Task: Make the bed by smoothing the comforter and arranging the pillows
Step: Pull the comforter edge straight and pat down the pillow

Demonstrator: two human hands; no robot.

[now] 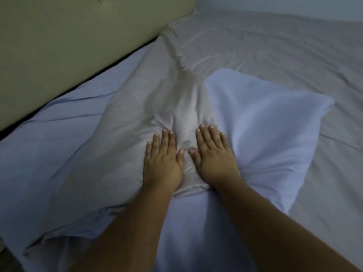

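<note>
Two bare hands lie flat, side by side, on a grey pillow (pixel 117 154) in the middle of the bed. The left hand (pixel 163 165) is fully spread, palm down, its fingers straight and close together, pressing into the grey fabric and gripping nothing. The right hand (pixel 215 158) lies the same way just beside it, palm down with straight fingers, holding nothing. Its outer edge sits at the line where the grey pillow meets a pale blue pillow (pixel 265 130). The two thumb tips point toward each other and nearly touch, and the cloth between and around the hands is puckered into small creases. The grey pillow runs diagonally from the upper centre down to the lower left, where its loose open end shows. The pale blue pillow lies to its right, touching it, with one corner pointing out to the right. A grey comforter (pixel 275 46) covers the bed behind and to the right of both pillows, spread fairly flat with shallow wrinkles and bunched into folds near the top of the grey pillow. A light blue sheet (pixel 39 154) shows to the left of the grey pillow, lying against an olive padded headboard (pixel 68 36) that fills the upper left corner. Both bare forearms reach in from the lower edge of the view.
</note>
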